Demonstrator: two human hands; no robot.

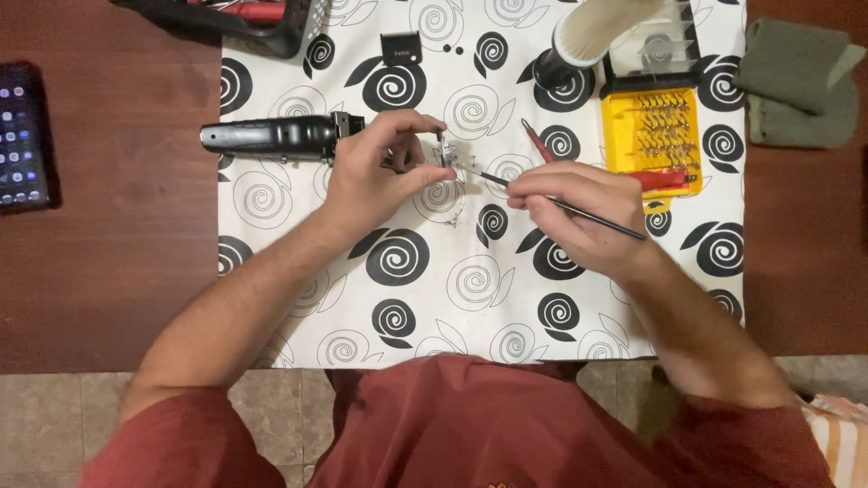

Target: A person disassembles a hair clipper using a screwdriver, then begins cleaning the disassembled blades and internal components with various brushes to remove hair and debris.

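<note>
Across the brown wooden table (117,271) lies a white cloth with black spirals (470,298). I see my left hand (371,176) pinching a small silvery metal part (445,152) between thumb and fingertips, just right of the black hair-clipper body (271,137). My right hand (579,212) is closed around a thin black tool (579,210) whose tip meets that part.

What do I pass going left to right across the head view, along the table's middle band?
Phone → black clipper body → left hand → small metal part → right hand holding a thin black tool → yellow bit case → green cloth.
</note>
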